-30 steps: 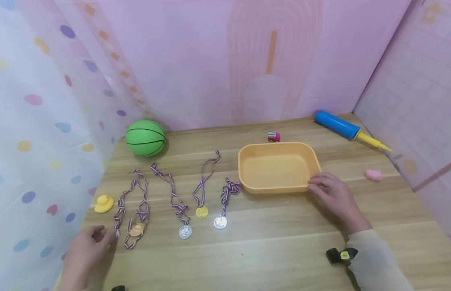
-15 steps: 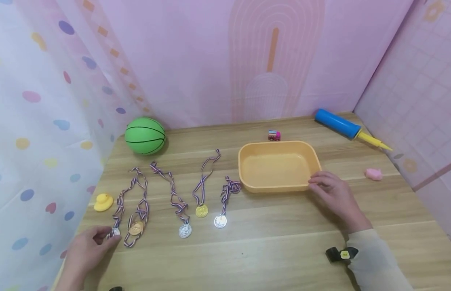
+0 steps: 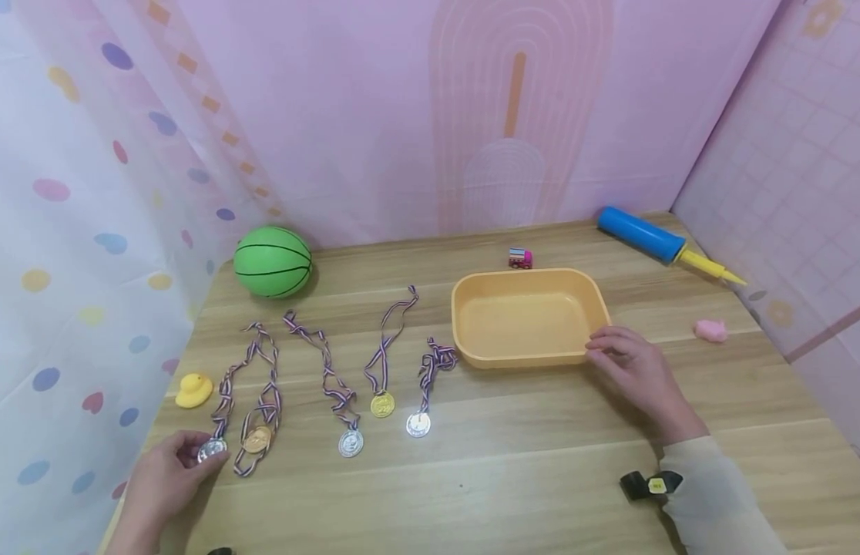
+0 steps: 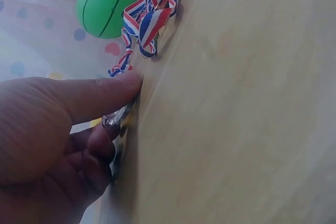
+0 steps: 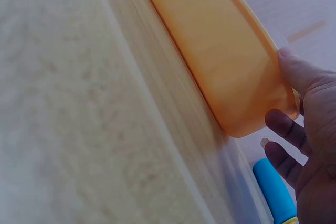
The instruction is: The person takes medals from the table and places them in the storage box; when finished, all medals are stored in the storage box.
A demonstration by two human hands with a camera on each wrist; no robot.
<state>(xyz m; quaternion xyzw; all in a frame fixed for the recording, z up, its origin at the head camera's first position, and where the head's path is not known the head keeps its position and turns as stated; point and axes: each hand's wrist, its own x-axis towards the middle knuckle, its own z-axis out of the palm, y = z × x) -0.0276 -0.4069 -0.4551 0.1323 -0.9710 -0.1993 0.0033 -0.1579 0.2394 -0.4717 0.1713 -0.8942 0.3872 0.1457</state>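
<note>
At the table's left, my left hand (image 3: pixel 163 479) has thumb and fingers around a silver medal (image 3: pixel 212 449). In the left wrist view the medal (image 4: pixel 116 117) shows between the thumb and curled fingers, partly hidden, and its striped ribbon runs away from me. A bronze medal (image 3: pixel 257 439) lies just to its right. Further right lie a silver medal (image 3: pixel 350 442), a gold medal (image 3: pixel 382 405) and another silver medal (image 3: pixel 418 424), each with a tangled ribbon. My right hand (image 3: pixel 634 371) pinches the front right corner of an orange plastic basin (image 3: pixel 520 361), thumb on its rim in the right wrist view.
A yellow rubber duck (image 3: pixel 194 391) sits left of the ribbons, with a green ball (image 3: pixel 273 262) behind. Beyond the basin stands a small toy truck (image 3: pixel 521 258). A blue hand pump (image 3: pixel 641 234) and a pink toy (image 3: pixel 710 331) lie at the right. Curtains enclose the table.
The left-hand silver medal has shifted slightly toward me and left, between my left thumb and fingers, its face now more visible. My right hand stays at the basin's corner.
</note>
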